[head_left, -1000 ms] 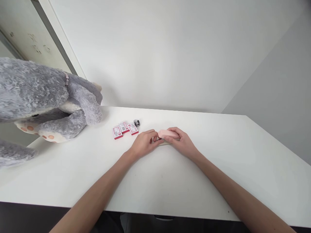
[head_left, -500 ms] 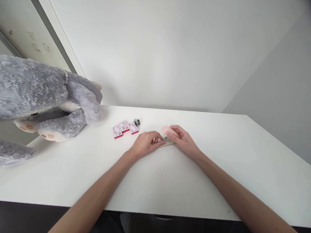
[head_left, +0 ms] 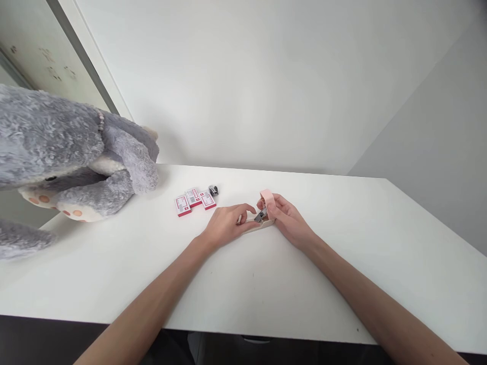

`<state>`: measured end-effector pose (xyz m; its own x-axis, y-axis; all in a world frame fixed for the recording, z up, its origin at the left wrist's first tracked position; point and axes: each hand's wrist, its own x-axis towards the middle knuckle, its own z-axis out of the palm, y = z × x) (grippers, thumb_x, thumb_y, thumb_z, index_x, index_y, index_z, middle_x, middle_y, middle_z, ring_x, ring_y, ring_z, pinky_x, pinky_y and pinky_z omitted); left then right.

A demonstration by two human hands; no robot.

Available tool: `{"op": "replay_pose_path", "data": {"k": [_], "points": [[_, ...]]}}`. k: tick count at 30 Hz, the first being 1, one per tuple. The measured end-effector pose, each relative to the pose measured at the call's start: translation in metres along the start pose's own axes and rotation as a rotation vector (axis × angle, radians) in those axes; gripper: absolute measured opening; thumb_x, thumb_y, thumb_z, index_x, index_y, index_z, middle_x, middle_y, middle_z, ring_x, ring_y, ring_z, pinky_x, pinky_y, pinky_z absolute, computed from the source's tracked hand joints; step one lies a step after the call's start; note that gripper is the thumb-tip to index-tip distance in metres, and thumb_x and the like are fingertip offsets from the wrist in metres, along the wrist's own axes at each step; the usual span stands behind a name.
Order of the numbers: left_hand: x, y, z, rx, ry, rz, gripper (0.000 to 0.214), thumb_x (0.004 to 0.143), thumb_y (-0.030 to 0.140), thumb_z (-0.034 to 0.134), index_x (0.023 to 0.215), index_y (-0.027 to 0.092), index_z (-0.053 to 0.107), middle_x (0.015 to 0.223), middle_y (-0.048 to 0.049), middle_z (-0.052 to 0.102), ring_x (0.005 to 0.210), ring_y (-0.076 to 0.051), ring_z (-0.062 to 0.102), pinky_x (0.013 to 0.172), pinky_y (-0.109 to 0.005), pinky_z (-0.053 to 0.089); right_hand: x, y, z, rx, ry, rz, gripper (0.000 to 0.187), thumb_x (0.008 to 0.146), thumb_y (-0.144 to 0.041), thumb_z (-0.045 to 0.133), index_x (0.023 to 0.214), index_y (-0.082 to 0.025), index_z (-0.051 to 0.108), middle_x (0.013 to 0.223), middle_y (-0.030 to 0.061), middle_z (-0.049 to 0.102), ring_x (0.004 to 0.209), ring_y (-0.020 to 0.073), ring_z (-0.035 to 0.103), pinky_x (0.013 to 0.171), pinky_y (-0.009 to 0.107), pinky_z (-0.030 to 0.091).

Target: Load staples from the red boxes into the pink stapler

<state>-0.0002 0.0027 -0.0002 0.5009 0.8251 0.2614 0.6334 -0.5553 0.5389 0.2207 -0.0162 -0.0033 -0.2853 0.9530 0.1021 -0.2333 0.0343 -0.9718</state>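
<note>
Likely a home or office room: plain white surface (head_left: pixel 266 284), bare white walls, large grey plush toy (head_left: pixel 68 157).

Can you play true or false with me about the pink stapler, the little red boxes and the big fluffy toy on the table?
1. The pink stapler is flipped open, its top lifted up. True.
2. Three small red and white boxes lie on the white table, to the left of the hands. True.
3. The grey plush toy sits at the right end of the table. False: it is at the left end.
4. The right hand holds the stapler's raised top. True.
5. The left hand is resting on the plush toy. False: it is at the stapler's base, far from the toy.
6. The small black thing lies on top of the stapler. False: it lies beside the boxes.
</note>
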Motion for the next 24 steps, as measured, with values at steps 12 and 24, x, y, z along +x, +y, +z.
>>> {"op": "replay_pose_path", "data": {"k": [12,24], "points": [[-0.0022,0.0032,-0.0039,0.064,-0.063,0.176,0.032,0.108,0.044,0.046,0.126,0.030,0.068,0.100,-0.0001,0.070,0.069,-0.012,0.059,0.063,-0.025,0.038,0.0039,-0.0014,-0.0062,0.197,-0.057,-0.069,0.018,0.087,-0.045,0.079,0.101,-0.034,0.074,0.110,0.0054,0.061,0.112,0.0260,0.056,0.093,0.042,0.052],[-0.0026,0.0095,-0.0056,0.171,-0.112,0.195,0.036,0.109,0.031,0.032,0.128,0.027,0.062,0.108,-0.0034,0.074,0.067,-0.016,0.060,0.059,-0.028,0.034,0.0056,0.0012,-0.0093,0.126,-0.005,-0.063,0.016,0.085,-0.049,0.076,0.086,-0.033,0.073,0.112,0.0060,0.063,0.113,0.0294,0.057,0.093,0.046,0.054]]}}
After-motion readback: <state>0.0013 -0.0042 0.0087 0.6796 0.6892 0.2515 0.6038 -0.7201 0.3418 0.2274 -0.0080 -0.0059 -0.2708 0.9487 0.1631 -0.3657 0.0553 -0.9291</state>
